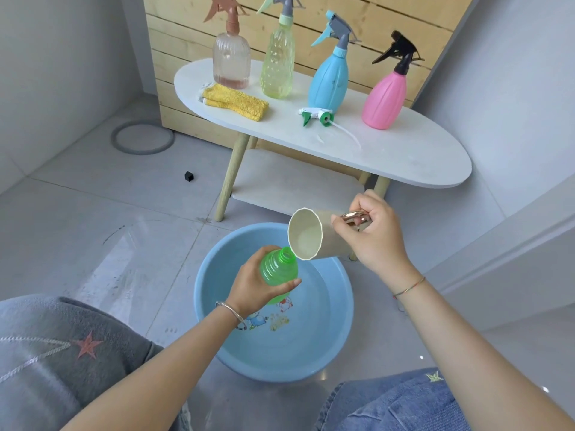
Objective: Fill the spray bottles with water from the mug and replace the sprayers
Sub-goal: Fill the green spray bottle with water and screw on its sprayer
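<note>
My left hand (256,286) grips an open green spray bottle (278,269) over the blue basin (217,275); the bottle has no sprayer on it. My right hand (373,234) holds the cream mug (314,233) by its shiny handle. The mug is tipped on its side with its rim right at the bottle's neck. The green-and-white sprayer (317,115) lies on the white table (404,157). Standing on the table with sprayers fitted are a clear pink bottle (231,60), a yellow-green bottle (278,65), a blue bottle (329,79) and a pink bottle (385,98).
A folded yellow cloth (236,102) lies at the table's left end. The basin sits on the grey tiled floor and holds water. A grey ring (142,137) and a small black cube (189,176) lie on the floor to the left. My knees frame the bottom corners.
</note>
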A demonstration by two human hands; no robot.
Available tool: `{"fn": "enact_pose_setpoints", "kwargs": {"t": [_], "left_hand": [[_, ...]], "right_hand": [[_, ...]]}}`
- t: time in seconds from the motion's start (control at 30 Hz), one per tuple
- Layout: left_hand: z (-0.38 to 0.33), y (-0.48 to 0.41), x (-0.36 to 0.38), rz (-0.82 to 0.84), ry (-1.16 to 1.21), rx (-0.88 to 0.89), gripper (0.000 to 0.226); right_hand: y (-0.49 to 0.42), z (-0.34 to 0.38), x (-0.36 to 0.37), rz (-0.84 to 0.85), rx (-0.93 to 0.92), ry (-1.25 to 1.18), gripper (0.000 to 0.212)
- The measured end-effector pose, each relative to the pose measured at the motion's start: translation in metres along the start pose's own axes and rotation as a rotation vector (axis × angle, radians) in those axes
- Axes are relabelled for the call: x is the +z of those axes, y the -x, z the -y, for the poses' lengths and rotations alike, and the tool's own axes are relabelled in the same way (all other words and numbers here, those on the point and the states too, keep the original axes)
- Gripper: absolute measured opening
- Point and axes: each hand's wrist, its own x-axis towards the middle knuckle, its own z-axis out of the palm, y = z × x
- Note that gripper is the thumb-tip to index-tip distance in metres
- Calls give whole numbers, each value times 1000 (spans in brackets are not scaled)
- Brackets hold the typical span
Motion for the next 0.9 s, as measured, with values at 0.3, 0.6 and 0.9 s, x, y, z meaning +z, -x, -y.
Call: {"fn": "enact_pose_setpoints", "kwargs": {"t": [0.3,0.6,0.9], "left_hand": [[2,-1,1,-10,-6,-8,62],[2,-2,1,-13,5,-14,63],[4,-3,2,-12,27,-19,65]], "right_hand": [[-1,9,5,23,-151,93,35],[-1,14,7,29,-223,164,33],[0,22,8,40,-286,218,32]]}}
